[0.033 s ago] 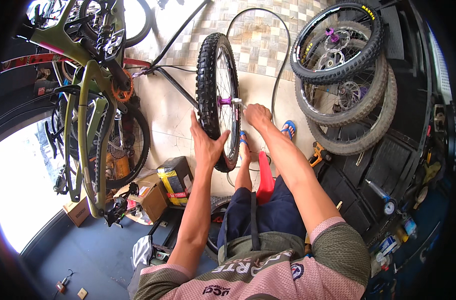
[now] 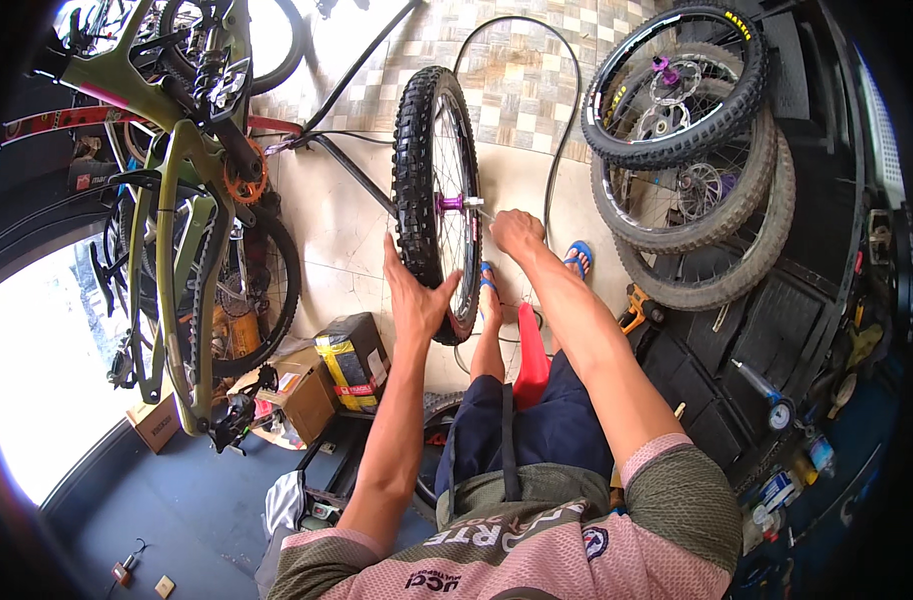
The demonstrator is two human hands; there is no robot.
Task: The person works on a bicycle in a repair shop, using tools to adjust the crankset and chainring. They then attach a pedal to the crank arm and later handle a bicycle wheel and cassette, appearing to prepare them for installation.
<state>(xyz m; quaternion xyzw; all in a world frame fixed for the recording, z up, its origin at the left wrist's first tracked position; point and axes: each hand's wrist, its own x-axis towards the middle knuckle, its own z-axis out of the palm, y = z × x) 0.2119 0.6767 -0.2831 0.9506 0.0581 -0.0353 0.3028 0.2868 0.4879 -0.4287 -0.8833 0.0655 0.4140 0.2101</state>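
A bicycle wheel [image 2: 414, 185] with a knobby black tyre stands upright in front of me, slightly turned. Its purple hub [image 2: 451, 203] ends in a silver fitting [image 2: 474, 202] on the right. My left hand [image 2: 417, 295] straddles the tyre's near part, fingers stretched along the tread side and thumb spread over the rim side. My right hand [image 2: 518, 234] is closed just right of the hub. A thin metal piece [image 2: 487, 213] runs from its fingers toward the silver fitting; its kind is too small to tell.
A green bicycle frame [image 2: 182, 165] hangs at left on a stand with black legs [image 2: 352, 175]. Several wheels [image 2: 692, 190] lie stacked at right. Cardboard boxes [image 2: 307, 395], an orange power tool [image 2: 637, 308] and a black hose [image 2: 574, 110] are on the floor.
My left hand has slid very slightly nearer along the tyre. My right hand has shifted barely at all; the wheel looks the same.
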